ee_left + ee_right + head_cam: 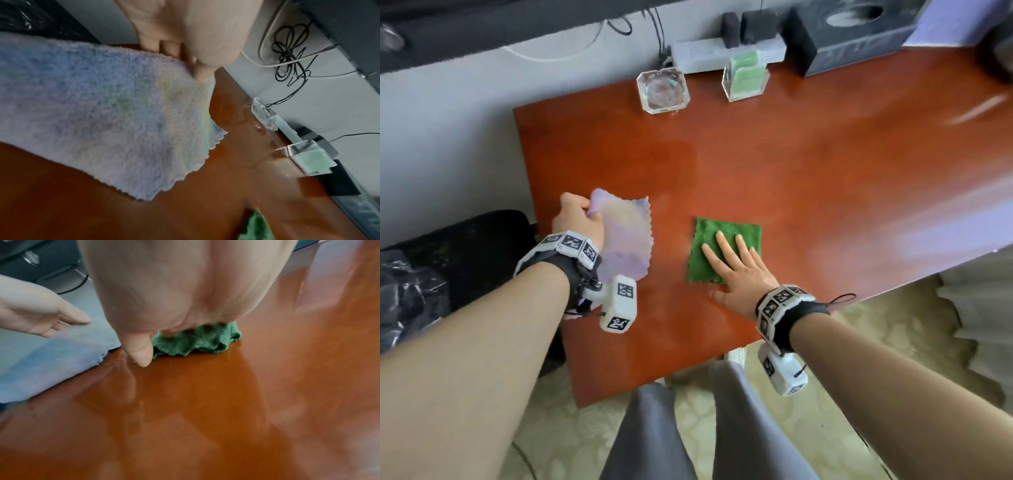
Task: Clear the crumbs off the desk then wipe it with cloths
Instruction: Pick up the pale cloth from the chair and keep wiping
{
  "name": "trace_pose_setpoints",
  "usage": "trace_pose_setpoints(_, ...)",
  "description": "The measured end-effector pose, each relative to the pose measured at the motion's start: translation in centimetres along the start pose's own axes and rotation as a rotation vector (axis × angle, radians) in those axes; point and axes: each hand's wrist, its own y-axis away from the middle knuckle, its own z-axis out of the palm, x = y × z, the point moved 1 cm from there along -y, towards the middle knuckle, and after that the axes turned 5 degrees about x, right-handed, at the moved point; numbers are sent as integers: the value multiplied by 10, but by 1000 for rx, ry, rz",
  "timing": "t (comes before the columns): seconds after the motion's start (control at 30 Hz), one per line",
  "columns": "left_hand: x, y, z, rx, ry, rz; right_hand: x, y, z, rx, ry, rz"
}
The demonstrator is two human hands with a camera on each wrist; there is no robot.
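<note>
Flat, fingers spread, my right hand [739,274] presses the green cloth [705,240] on the desk [791,171]; beside it my left hand [577,219] pinches the pastel cloth [626,236] by its edge

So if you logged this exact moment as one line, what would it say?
stage: wiping | right hand: flat on green cloth | left hand: pinching pastel cloth corner | desk: no crumbs visible

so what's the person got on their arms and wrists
Both forearms are bare, with no sleeves. The left hand and right hand each have a black wrist strap with a band of white blocks printed with black-and-white square markers, plus a white marked camera unit hanging underneath. Thin black cords trail from the straps.
</note>
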Motion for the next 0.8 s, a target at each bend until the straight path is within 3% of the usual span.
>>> trace_pose_setpoints(0.07,8,5,3,119,8,-20,11,1,-1,-3,3,-20)
trace_pose_setpoints(0.13,22,19,11,161,-75,67,22,3,-2,-4,2,-39)
trace_pose_setpoints(0.3,77,71,66,-79,-180,397,79,18,-8,-4,-37,-13)
trace_pose_setpoints(0.47,151,117,132,-323,-417,631,199,48,-20,88,-142,251)
trace_pose_setpoints(0.57,175,134,164,-479,-521,630,257,57,-30,121,-259,466)
trace_pose_setpoints(0.63,178,142,177,-558,-580,576,266,55,-32,140,-304,550)
trace_pose_setpoints(0.73,176,144,182,-575,-630,563,246,47,-33,169,-316,571)
trace_pose_setpoints(0.8,175,141,179,-574,-647,580,224,43,-31,167,-282,485)
